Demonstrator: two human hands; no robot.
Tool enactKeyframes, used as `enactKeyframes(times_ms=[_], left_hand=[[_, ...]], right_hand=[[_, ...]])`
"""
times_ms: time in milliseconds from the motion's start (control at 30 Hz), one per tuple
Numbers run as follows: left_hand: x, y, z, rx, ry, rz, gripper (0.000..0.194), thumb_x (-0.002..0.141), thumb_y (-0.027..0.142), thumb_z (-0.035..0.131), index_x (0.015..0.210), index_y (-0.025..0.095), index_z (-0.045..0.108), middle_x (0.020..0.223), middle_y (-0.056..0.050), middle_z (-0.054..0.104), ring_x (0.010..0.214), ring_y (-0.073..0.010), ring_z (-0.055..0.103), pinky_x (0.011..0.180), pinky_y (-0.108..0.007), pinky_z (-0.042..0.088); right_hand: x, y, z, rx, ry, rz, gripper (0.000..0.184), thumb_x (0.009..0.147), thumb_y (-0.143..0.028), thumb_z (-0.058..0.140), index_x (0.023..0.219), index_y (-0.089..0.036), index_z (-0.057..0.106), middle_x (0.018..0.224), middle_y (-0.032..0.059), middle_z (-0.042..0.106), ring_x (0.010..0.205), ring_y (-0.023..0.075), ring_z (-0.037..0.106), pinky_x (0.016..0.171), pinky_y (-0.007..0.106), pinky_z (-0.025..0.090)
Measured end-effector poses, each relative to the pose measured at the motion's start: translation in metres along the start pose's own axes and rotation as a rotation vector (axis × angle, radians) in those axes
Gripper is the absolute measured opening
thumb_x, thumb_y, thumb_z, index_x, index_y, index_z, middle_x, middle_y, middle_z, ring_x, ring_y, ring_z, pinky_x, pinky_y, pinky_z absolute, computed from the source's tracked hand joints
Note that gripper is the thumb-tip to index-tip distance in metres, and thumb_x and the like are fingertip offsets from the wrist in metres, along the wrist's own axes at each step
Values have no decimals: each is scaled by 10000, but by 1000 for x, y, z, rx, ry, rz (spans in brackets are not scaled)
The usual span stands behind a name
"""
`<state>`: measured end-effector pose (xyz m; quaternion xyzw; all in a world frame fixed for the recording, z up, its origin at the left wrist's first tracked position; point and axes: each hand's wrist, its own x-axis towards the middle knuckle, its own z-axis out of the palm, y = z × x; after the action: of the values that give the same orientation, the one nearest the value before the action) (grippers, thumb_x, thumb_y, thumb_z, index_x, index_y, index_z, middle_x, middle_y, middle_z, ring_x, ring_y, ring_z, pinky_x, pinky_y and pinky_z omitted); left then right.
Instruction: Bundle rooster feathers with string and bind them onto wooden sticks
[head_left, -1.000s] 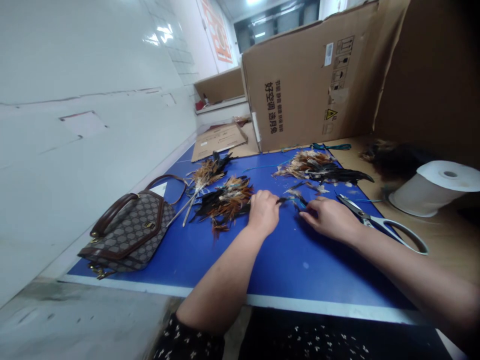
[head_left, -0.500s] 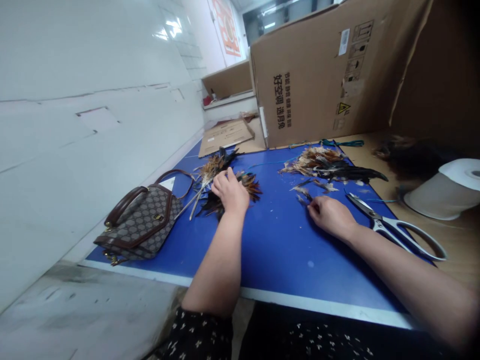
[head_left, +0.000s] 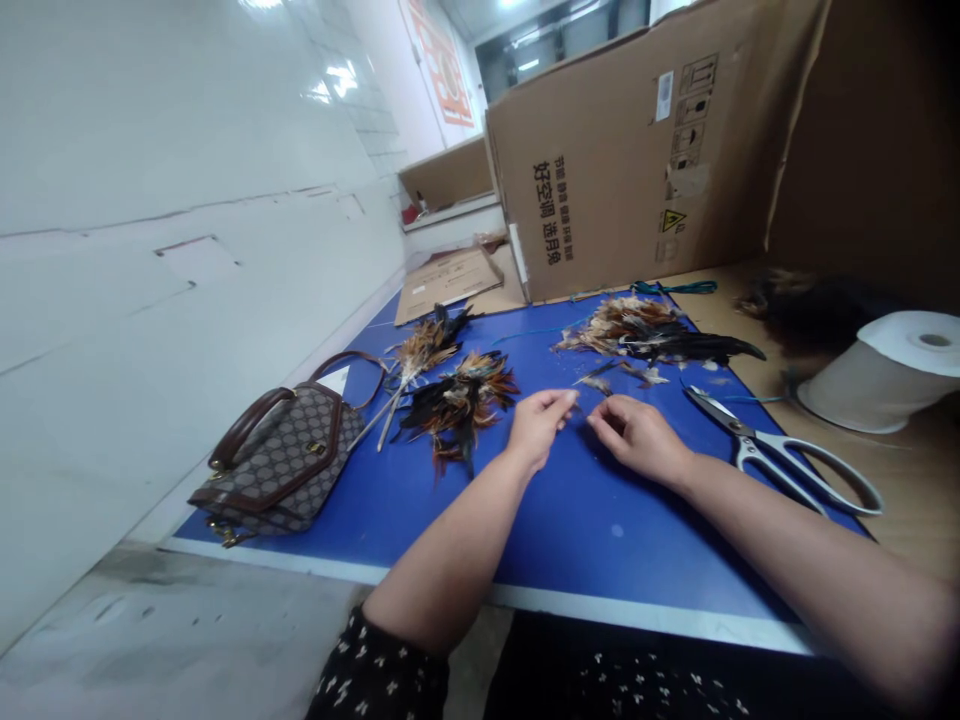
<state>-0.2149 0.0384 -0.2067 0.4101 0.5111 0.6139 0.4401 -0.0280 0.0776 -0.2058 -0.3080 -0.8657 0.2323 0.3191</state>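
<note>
My left hand [head_left: 538, 428] is pinched closed at mid-table, with a small dark sliver, apparently a feather, at its fingertips. Just to its right, my right hand [head_left: 643, 436] is closed, thumb against fingers, around a feather mostly hidden by them. The two hands are close but apart. Left of my left hand lies a loose pile of brown and black feathers [head_left: 469, 395]. Behind that pile rests a feather bunch with pale stems [head_left: 425, 345]. Beyond my right hand is a heap of cream, brown and black feathers [head_left: 630, 325], with stray small ones in front.
Scissors [head_left: 780, 450] lie open-bladed to the right of my right hand. A white spool [head_left: 862, 385] stands at the far right, and a patterned handbag [head_left: 289, 455] at the left on the blue tabletop [head_left: 570, 540]. A large cardboard box [head_left: 615, 180] stands at the back.
My left hand has left the brown and black feather pile and moved right, close to my right hand, uncovering the pile. My right hand stays in nearly the same place, still closed.
</note>
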Motion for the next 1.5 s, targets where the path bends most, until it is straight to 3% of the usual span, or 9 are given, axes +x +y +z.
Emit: enactKeyframes(times_ms=[133, 233, 333, 500, 767, 1033, 1200, 1367, 1500], left_hand=[[-1, 4, -3, -3, -6, 32, 360, 790, 467, 839, 910, 130, 797, 766, -34, 714, 588, -70, 514, 582, -218, 383], [-1, 4, -2, -59, 33, 8, 388, 814, 504, 815, 869, 128, 739, 907, -93, 766, 681, -111, 647, 676, -250, 493], [-1, 4, -1, -148, 18, -77, 431, 806, 523, 826, 912, 137, 665, 901, -110, 763, 759, -196, 746, 729, -323, 570], [-2, 1, 2, -166, -24, -114, 429, 847, 518, 797, 962, 136, 638, 772, -37, 686, 611, -157, 702, 647, -325, 597], [-6, -1, 9, -182, -46, -179, 384, 851, 435, 820, 976, 90, 706, 806, -68, 696, 624, -143, 678, 665, -354, 625], [-2, 3, 7, -334, 62, -120, 428, 752, 458, 900, 901, 98, 722, 847, -75, 715, 732, -154, 692, 748, -336, 590], [2, 3, 5, -406, 111, -62, 467, 717, 484, 919, 902, 112, 707, 784, -37, 671, 642, -90, 587, 602, -221, 428], [3, 5, 6, -448, 125, -48, 393, 776, 448, 888, 825, 122, 673, 705, 3, 557, 588, -61, 447, 547, -216, 285], [3, 7, 4, -435, 121, -41, 440, 766, 445, 895, 1013, 111, 748, 661, 34, 475, 588, -67, 390, 547, -226, 249]], right_hand=[[1, -7, -11, -255, 29, 60, 371, 1058, -441, 429, 942, -200, 687, 966, 98, 728, 855, 220, 679, 766, 309, 481], [3, -3, -21, -559, 122, 206, 423, 1054, -497, 411, 1101, -183, 691, 1136, 155, 716, 921, 272, 706, 730, 338, 480], [7, 9, -24, -684, 19, 316, 437, 1027, -496, 456, 1145, -143, 685, 1193, 211, 696, 898, 302, 725, 702, 358, 488], [12, 23, -20, -606, -89, 378, 326, 1033, -346, 438, 993, -161, 703, 1046, 178, 745, 871, 276, 735, 706, 344, 485], [6, 10, -14, -201, 203, 119, 245, 1019, -379, 501, 966, -210, 670, 980, 92, 749, 888, 236, 695, 802, 332, 499], [3, 6, -7, -49, 168, 2, 247, 1029, -382, 509, 944, -200, 654, 927, 91, 730, 838, 224, 673, 794, 338, 499], [2, 9, -4, -18, 128, -28, 242, 1020, -384, 526, 907, -208, 648, 887, 83, 728, 801, 223, 670, 744, 337, 497], [2, 8, -3, -11, 102, -49, 230, 1020, -372, 531, 900, -211, 644, 867, 76, 717, 776, 215, 654, 738, 341, 491], [1, 6, -3, -5, 80, -44, 228, 1021, -372, 529, 912, -210, 648, 876, 74, 714, 786, 216, 652, 748, 343, 489]])
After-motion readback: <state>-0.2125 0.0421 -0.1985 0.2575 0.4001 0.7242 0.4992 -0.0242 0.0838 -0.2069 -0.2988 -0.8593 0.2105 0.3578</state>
